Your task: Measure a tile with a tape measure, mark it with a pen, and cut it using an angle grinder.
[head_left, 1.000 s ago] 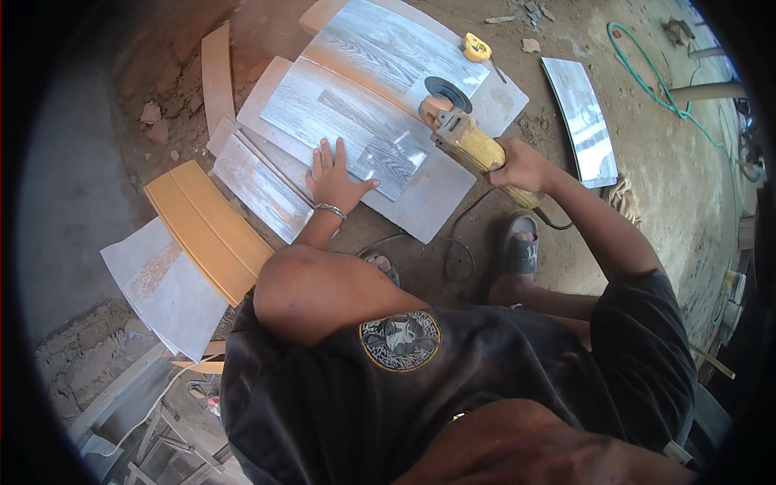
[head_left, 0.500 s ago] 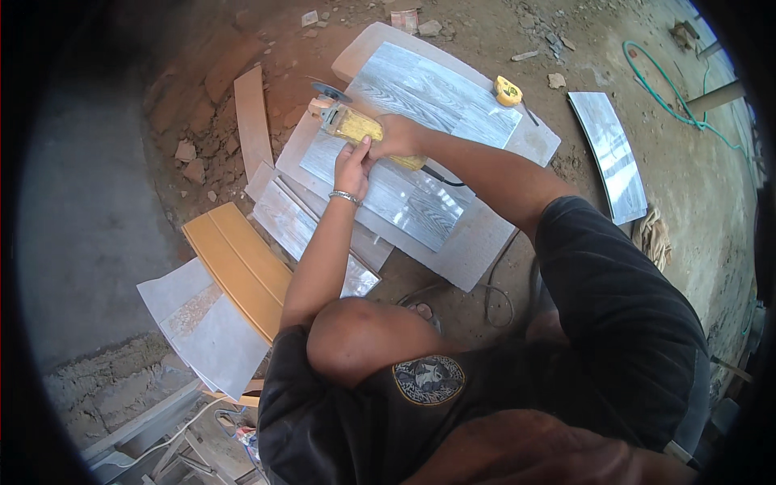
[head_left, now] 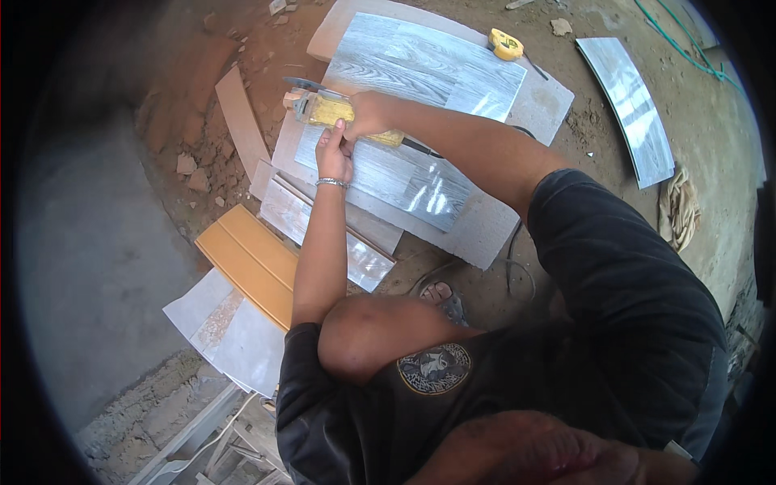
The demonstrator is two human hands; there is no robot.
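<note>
My right hand (head_left: 369, 113) is wrapped round the yellow body of an angle grinder (head_left: 327, 110). Below it my left hand (head_left: 334, 155), with a bracelet at the wrist, closes on the grinder's underside, thumb up along the body. The dark disc (head_left: 304, 84) points away to the left, beyond the edge of a glossy grey wood-grain tile (head_left: 388, 65). That tile lies flat on a pale slab (head_left: 477, 236) under the grinder. From the grinder's rear a black cord runs under my right forearm. Whether the disc spins cannot be told.
A yellow tape measure (head_left: 506, 44) rests at the slab's far edge. Another grey tile (head_left: 626, 109) lies to the right, near a crumpled cloth (head_left: 679, 208). Left are a narrow tile strip (head_left: 295, 208), an orange-brown panel (head_left: 250, 263), pale sheets (head_left: 255, 347) and reddish rubble (head_left: 194, 174).
The view has shifted, so the slab and tiles sit a little higher. Both hands keep their grip on the grinder, which has hardly moved against the tile.
</note>
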